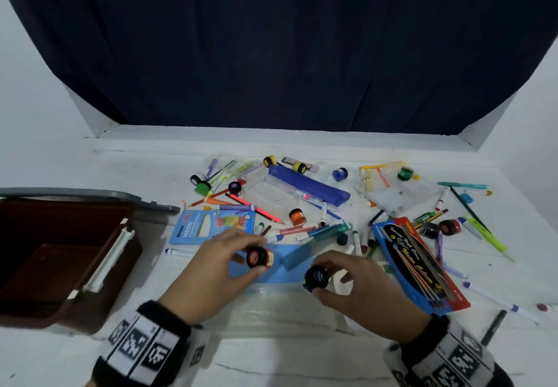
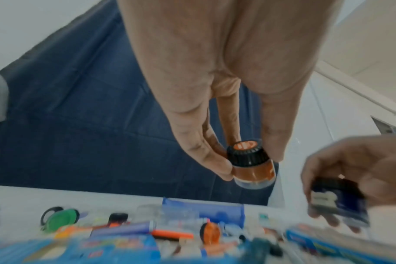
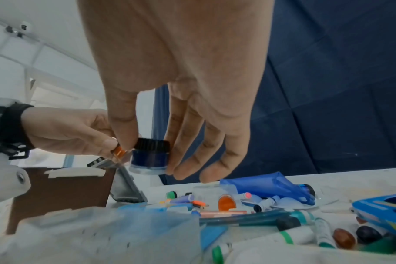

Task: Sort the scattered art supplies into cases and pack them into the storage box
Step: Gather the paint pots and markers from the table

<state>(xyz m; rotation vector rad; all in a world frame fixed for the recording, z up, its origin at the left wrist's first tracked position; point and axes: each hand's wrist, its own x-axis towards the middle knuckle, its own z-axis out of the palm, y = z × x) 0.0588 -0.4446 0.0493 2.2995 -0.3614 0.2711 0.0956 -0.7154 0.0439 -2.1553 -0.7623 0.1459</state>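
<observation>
My left hand [image 1: 211, 261] has an orange paint jar [image 1: 259, 257] pinched between thumb and fingertips, held above the table. My right hand [image 1: 356, 281] has a dark blue paint jar [image 1: 315, 278] the same way, fingers curled round the sides under the black cap. Both jars are off the surface, near each other but not touching. I'd say I'm holding them by the sides so the caps stay up and I can set them down w/o tipping.

Right under my hands lies a clear plastic case w/ a blue panel [image 1: 280, 262], prob. where the jars go (can't tell if it's fully open, wrist views are blurry). The brown storage box [image 1: 75, 253] sits well to my left, lid up, interior looks free.

Room to move: bare table [image 1: 271, 341] in front of me and along the near edge. Behind the case it's crowded w/ markers, pencils and another orange jar [image 1: 297, 217]. The blue-red pencil pack [image 1: 419, 269] lies just beside my right hand, so that side is tight. Lowering straight down looks safest.
</observation>
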